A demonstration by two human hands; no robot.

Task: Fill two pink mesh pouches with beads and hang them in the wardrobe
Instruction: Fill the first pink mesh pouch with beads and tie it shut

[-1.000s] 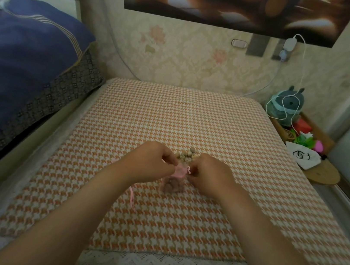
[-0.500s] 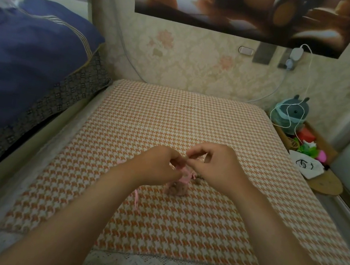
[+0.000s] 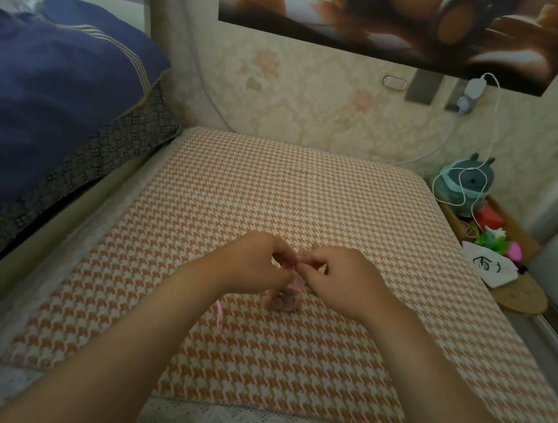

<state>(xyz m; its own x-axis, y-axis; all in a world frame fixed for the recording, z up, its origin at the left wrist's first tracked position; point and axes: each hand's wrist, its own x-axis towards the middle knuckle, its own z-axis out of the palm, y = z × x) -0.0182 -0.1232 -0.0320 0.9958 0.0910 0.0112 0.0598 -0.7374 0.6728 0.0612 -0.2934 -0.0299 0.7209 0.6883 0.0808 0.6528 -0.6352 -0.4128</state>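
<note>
Change vs. half a second ago: my two hands have drawn together. The fingertips now meet, where my right forefinger was lifted before. The pouch sits at the same spot on the cloth.

Left hand (image 3: 255,262): fingers are curled, and the thumb and fingertips pinch the pink drawstring (image 3: 295,285). The string's loose end (image 3: 219,318) comes out from under this wrist and trails toward me on the orange houndstooth cloth (image 3: 308,197).

Pouch (image 3: 284,301): it rests on the cloth between my hands, just on my side of the meeting fingertips. Its gathered neck runs up to them. It is small, pink mesh and bulging, with brownish beads showing through. It is too blurred to count them.

Right hand (image 3: 340,278): fingers are curled, pinching the same drawstring from the far side, tips against those of the left hand.
</note>
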